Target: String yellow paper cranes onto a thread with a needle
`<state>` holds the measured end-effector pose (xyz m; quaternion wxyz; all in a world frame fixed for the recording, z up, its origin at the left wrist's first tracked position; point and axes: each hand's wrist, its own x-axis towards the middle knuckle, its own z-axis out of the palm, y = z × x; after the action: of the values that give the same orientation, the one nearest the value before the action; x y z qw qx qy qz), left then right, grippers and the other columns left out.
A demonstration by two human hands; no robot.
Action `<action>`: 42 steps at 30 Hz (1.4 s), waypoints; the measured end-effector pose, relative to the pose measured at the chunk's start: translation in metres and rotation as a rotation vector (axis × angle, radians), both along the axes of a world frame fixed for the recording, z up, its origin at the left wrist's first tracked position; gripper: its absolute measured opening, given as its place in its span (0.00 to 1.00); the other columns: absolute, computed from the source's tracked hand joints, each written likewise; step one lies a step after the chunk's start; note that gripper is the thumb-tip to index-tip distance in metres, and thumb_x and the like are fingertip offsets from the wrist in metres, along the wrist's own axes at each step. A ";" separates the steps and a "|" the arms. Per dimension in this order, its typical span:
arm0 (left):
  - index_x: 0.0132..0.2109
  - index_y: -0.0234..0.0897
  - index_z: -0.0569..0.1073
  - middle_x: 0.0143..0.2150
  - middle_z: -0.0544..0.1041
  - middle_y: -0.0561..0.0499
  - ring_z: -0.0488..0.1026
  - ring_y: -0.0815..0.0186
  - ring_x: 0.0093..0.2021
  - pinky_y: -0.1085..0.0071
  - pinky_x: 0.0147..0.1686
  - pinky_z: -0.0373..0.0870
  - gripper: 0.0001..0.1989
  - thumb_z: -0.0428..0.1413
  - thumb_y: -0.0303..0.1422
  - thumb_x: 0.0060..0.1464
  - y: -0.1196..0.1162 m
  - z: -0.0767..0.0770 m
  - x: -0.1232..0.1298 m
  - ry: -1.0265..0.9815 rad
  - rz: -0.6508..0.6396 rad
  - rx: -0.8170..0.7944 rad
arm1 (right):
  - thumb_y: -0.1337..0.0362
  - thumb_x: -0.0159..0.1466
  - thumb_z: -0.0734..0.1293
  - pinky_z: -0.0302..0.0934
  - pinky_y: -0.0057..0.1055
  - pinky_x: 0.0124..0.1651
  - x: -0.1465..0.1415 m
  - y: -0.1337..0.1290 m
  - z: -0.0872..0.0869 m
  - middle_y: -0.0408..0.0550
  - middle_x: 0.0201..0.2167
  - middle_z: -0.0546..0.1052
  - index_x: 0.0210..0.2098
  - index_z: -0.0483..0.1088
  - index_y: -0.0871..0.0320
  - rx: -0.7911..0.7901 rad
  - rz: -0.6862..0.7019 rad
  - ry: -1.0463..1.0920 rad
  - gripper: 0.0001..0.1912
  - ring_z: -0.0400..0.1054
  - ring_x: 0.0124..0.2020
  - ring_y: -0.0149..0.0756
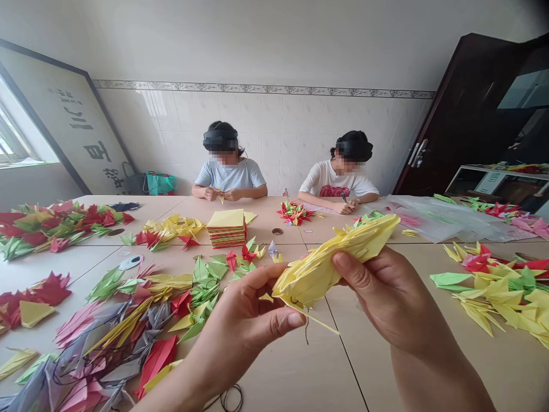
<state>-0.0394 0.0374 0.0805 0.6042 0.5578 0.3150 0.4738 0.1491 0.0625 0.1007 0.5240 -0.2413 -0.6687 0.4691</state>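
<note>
A thick bundle of flat-folded yellow paper cranes (315,269) is held up above the table, tilted with its right end higher. My right hand (392,297) grips its right half, the thumb pressed on the near side. At the lower left end, my left hand (246,323) closes thumb and fingers around the bundle's edge; some of those fingers are hidden behind the paper. A thin yellow paper point sticks out downward beside my left thumb. Below the bundle hangs a short dark thread (307,329).
Heaps of folded cranes lie left (141,320) and right (506,286). A stack of square paper (226,229) stands mid-table near a tape roll (131,262). Black cord (231,397) lies at the front edge. Two people (229,171) sit opposite, hands busy. Plastic bags (446,220) lie back right.
</note>
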 end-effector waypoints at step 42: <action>0.62 0.50 0.58 0.31 0.71 0.54 0.72 0.73 0.28 0.81 0.25 0.67 0.26 0.53 0.42 0.59 -0.008 0.002 -0.001 0.026 -0.110 -0.047 | 0.55 0.70 0.57 0.65 0.29 0.28 -0.029 -0.010 -0.014 0.42 0.30 0.68 0.45 0.62 0.55 -0.171 0.293 -0.159 0.11 0.69 0.27 0.30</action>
<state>-0.0409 0.0298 0.0823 0.6381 0.5663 0.3026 0.4249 0.1200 0.0525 0.0869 0.3732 -0.2213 -0.6936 0.5750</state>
